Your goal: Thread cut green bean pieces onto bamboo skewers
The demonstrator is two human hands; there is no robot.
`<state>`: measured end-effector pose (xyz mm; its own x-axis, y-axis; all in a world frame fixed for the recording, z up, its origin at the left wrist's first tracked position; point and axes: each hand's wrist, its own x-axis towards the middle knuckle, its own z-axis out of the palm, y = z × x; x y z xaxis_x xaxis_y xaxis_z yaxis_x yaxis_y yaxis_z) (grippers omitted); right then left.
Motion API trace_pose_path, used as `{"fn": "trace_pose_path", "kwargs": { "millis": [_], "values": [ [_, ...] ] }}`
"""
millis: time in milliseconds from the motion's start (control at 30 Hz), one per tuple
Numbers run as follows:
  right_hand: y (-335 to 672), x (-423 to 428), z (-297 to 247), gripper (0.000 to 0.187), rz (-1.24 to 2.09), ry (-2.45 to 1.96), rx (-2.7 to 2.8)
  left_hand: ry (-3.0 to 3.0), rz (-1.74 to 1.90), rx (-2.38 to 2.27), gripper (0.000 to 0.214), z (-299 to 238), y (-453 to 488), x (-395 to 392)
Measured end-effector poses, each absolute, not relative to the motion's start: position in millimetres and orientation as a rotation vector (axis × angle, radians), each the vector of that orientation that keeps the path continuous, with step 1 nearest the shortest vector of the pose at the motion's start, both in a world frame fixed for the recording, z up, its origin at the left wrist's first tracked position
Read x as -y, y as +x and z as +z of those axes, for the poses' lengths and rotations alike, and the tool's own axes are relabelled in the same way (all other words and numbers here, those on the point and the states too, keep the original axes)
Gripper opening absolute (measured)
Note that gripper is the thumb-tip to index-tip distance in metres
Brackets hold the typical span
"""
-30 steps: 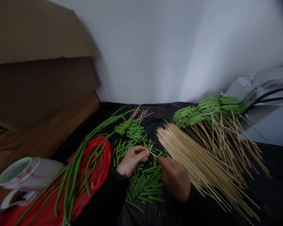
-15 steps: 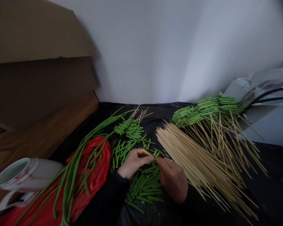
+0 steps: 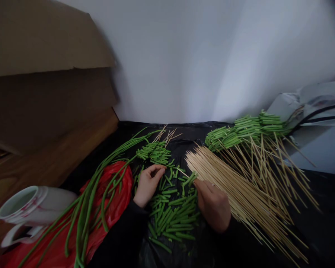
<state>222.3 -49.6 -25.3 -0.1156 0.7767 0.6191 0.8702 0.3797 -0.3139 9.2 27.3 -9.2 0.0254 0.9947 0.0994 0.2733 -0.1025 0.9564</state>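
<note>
My right hand [image 3: 213, 204] is closed around a bamboo skewer [image 3: 182, 172] whose bare tip points up and left. A few cut green bean pieces [image 3: 190, 179] are threaded on it close to my fingers. To the left, my left hand [image 3: 150, 183] pinches thumb and forefinger together at the end of a cut green bean piece, partly hidden by the fingertips. Below and between both hands lies a loose heap of cut green bean pieces [image 3: 173, 219]. Just beyond my left hand are finished-looking rows of skewered beans [image 3: 154, 152].
Long uncut beans [image 3: 85, 208] lie over a red plastic bag [image 3: 115, 208] at left, beside a tipped white pitcher [image 3: 53, 203]. Bare skewers [image 3: 226, 178] and a stack of bean skewers [image 3: 247, 130] are at right. A cardboard box [image 3: 50, 41] stands at back left.
My hands have drawn apart. The left moved up and left, away from the skewer; the right shifted slightly right with it, and the threaded bean pieces now show clearly.
</note>
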Motion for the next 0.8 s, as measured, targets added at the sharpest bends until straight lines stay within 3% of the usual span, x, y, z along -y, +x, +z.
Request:
{"fn": "trace_pose_path", "kwargs": {
  "millis": [200, 400, 633, 800],
  "values": [
    [220.6, 50.9, -25.5, 0.024, -0.187, -1.42, 1.926, 1.993, 0.945, -1.341, 0.025, -14.1, 12.2, -23.6],
    [219.8, 52.0, -24.2, 0.023, -0.145, -1.429, 1.935, 2.056, 0.852, -1.409, 0.028, -11.2, 9.3, -24.0],
    [219.1, 52.2, -23.2, 0.022, -0.169, -1.441, 1.942, 2.094, 0.719, -1.631, 0.002, -7.1, 3.0, -23.8],
    [218.9, 51.7, -23.9, 0.023, -0.173, -1.437, 1.942, 2.177, 0.441, -1.733, 0.014, 0.3, 3.9, -18.2]
  ]
}}
